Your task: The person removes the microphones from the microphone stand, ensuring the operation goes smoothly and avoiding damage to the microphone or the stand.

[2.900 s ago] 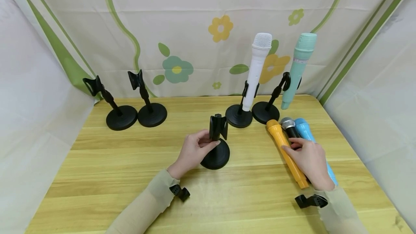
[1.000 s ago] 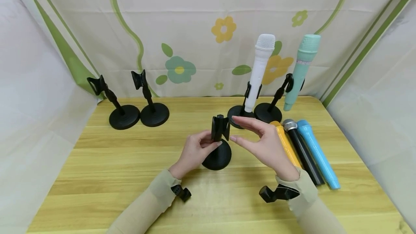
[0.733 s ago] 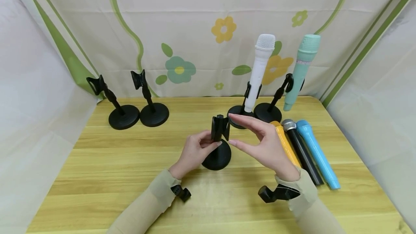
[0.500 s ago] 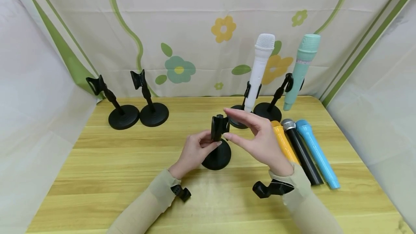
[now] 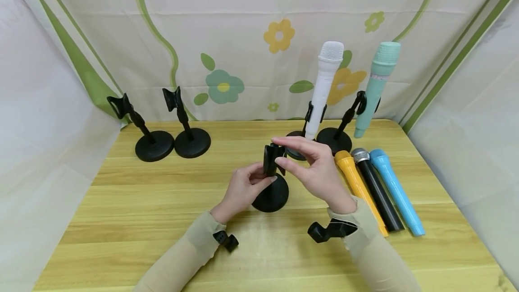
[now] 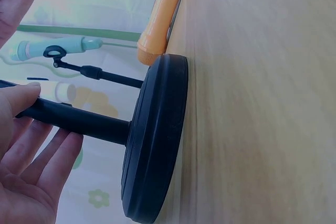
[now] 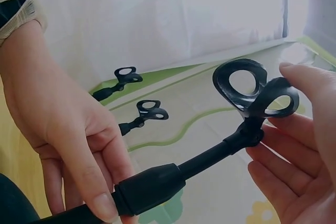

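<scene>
My left hand pinches the pole of a black microphone stand, whose round base sits on the table. The left wrist view shows the thumb and fingers around that pole. My right hand is at the stand's clip, thumb and fingers spread on either side of it. In the right wrist view its thumb tip is by one clip loop and its fingers lie behind; I cannot tell whether they touch. The clip holds no microphone.
Orange, black and blue microphones lie at right. Behind, a white microphone and a mint microphone rest in stands. Two stands with bare clips stand at back left, before a flowered cloth.
My right hand has left the lying microphones and moved left to the stand's clip, its fingers now overlapping it in the head view. My left hand has kept its grip on the pole.
</scene>
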### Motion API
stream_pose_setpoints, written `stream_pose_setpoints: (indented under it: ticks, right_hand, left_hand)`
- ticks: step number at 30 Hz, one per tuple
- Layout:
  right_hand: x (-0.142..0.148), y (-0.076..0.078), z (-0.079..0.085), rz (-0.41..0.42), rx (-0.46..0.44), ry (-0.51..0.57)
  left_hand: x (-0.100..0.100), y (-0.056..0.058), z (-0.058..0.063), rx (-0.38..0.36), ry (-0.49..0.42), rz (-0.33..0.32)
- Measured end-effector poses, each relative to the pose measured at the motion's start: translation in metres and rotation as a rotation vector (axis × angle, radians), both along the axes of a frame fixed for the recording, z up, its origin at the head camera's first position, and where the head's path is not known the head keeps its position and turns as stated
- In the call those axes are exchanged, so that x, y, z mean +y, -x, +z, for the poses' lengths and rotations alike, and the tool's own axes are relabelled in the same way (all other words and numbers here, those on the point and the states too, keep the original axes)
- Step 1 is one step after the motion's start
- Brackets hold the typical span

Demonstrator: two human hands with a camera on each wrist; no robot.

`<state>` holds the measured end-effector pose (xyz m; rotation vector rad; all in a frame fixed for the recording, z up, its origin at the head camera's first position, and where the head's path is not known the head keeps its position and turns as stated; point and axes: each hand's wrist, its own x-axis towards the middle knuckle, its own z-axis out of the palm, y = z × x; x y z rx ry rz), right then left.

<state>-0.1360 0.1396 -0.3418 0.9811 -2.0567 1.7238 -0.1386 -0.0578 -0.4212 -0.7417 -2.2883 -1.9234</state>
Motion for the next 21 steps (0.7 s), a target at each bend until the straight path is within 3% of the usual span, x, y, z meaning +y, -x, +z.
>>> stream_pose_setpoints:
  ticks: [21]
  right_hand:
    - [-0.0013, 0.0065, -0.0097, 0.018, 0.000, 0.043]
  left_hand:
    - [0.0004, 0.0000, 0.0011, -0.009, -0.003, -0.001]
